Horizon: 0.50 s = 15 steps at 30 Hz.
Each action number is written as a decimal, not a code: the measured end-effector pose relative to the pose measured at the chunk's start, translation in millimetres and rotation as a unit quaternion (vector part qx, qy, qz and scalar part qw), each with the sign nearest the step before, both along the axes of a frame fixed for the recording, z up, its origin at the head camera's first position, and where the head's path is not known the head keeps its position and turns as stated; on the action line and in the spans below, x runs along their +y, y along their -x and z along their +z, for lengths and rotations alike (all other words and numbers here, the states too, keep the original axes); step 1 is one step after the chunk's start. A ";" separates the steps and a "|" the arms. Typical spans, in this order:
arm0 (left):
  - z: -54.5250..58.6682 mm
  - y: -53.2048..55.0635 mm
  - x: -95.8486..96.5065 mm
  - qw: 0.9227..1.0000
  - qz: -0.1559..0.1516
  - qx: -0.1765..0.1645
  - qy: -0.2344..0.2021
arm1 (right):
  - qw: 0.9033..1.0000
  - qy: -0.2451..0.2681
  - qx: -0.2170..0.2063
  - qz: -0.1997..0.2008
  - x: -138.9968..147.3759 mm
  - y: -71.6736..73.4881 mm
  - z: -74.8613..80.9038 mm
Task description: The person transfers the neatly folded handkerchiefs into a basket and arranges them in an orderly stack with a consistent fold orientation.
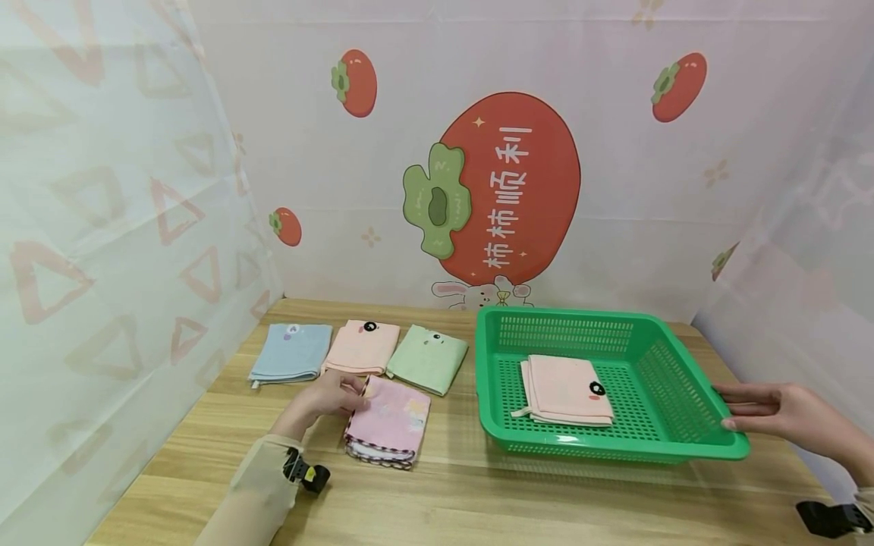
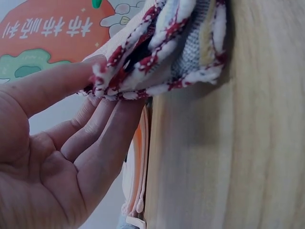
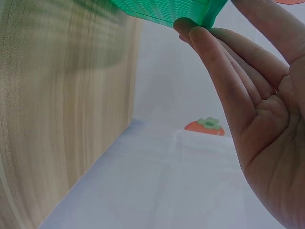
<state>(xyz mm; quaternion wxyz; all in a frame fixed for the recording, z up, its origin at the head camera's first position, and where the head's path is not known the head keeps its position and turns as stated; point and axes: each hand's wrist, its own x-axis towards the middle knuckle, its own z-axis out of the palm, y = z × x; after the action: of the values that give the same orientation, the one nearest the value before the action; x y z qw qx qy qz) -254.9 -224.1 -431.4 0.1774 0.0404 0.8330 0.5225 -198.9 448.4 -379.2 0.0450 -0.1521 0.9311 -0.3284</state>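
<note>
Both hands are partly closed, left (image 1: 328, 394) pinching a patterned pink cloth (image 1: 388, 423), right (image 1: 787, 409) gripping a green basket (image 1: 614, 450).

Folded check-edged pink cloth (image 1: 387, 418) is left of green basket (image 1: 587, 447).

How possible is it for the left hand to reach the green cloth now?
Probably yes: the green cloth lies close by, uncovered, though the left hand pinches the patterned pink cloth.

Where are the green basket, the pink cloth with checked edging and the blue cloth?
Green basket (image 1: 614, 446): head view, front rim.
Pink cloth with checked edging (image 1: 388, 418): head view, upper face.
Blue cloth (image 1: 293, 353): head view, upper face.
</note>
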 end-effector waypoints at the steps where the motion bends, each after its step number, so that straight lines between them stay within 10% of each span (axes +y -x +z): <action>1: 0.0 0.0 0.3 1.000 0.000 0.000 -0.002 | 1.000 0.000 0.000 0.000 0.1 0.1 -0.1; 15: 5.4 0.5 3.9 1.000 -0.016 0.006 -0.011 | 1.000 -0.003 -0.002 0.002 1.2 1.0 -0.7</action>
<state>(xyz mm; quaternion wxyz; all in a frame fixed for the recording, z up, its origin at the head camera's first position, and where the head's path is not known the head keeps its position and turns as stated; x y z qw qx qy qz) -255.4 -220.2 -425.9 0.1805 0.0587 0.8274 0.5286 -199.9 449.6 -379.9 0.0481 -0.1532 0.9317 -0.3259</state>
